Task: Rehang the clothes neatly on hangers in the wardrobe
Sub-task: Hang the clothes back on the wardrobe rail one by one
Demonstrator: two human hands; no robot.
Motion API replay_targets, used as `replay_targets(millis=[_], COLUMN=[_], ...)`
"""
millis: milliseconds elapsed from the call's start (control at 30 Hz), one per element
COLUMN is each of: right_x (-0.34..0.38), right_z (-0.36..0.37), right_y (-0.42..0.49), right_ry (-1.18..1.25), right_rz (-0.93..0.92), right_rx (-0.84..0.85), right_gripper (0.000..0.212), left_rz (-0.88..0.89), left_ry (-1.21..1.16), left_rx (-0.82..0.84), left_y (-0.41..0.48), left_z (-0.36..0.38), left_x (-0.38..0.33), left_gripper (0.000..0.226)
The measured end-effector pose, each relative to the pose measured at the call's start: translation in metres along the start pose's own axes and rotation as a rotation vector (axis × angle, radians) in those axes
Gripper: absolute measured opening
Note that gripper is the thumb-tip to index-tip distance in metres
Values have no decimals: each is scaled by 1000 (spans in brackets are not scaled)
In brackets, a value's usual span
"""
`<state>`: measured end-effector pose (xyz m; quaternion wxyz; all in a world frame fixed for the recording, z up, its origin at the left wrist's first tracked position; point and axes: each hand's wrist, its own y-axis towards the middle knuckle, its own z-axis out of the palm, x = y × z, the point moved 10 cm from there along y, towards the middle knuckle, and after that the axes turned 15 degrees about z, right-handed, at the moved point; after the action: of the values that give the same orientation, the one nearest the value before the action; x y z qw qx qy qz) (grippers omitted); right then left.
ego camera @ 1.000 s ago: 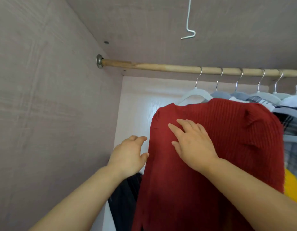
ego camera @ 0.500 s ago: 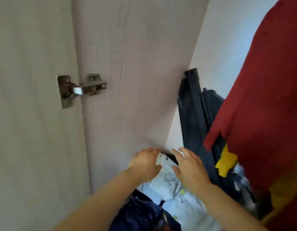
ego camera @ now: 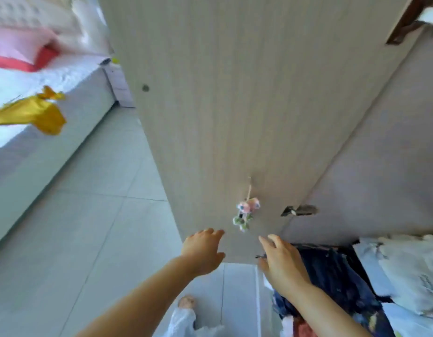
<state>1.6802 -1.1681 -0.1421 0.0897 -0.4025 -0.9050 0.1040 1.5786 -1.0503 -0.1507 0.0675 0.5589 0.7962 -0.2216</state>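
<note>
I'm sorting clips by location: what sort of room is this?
Most likely a bedroom, at an open wardrobe: a bed with a pink pillow stands at left, a wardrobe door hangs open ahead, and a pile of clothes lies at lower right.

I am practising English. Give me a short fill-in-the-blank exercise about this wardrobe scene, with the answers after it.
1. The garment on the bed is ____ in colour.
2. A small pink and green charm hangs on the ____ of the wardrobe.
3. The right hand reaches over dark ____ clothes.
Missing words: yellow; door; blue.
</note>
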Motion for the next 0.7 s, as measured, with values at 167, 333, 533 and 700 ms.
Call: replay_targets(millis=[167, 333, 533, 700], right_x=[139, 268, 413, 516], right_z=[15, 21, 28, 27], right_y=[5, 2, 15, 34], right_ry=[-69, -80, -138, -162], right_rz=[-316, -546, -677, -716], right_rx=[54, 80, 74, 60], right_gripper=[52, 48, 52, 52], left_rz=[-303, -528, -641, -691], left_ry=[-76, -160, -222, -229], left_rx=[-120, -216, -299, -352], left_y=[-92, -176, -241, -278], left_z=[-17, -30, -57, -89], left_x=[107, 198, 306, 402], left_gripper=[58, 57, 58, 58])
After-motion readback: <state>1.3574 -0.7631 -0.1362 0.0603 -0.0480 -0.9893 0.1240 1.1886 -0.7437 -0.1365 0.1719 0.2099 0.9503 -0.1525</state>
